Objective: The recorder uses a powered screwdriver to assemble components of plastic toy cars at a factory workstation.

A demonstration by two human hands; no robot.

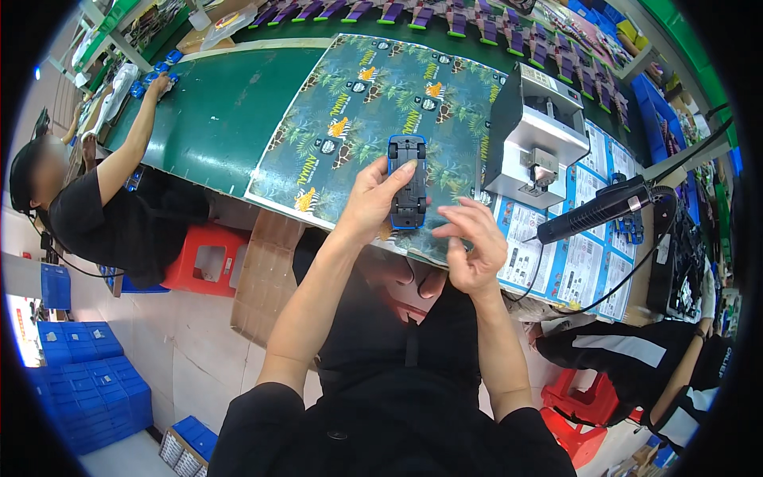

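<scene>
Nearest, to the near left of the silver machine [532,131], the right hand [477,248] hovers half open, fingers loosely curled, holding nothing visible. At the machine's near right, a black corded hand tool [592,211] points leftward. Left of the machine, the left hand [373,199] grips the blue toy car [410,203], thumb pressing its upturned dark underside; keeping that grip firm and the car level probably serves best. Beyond the machine runs a row of purple pieces [456,24].
</scene>
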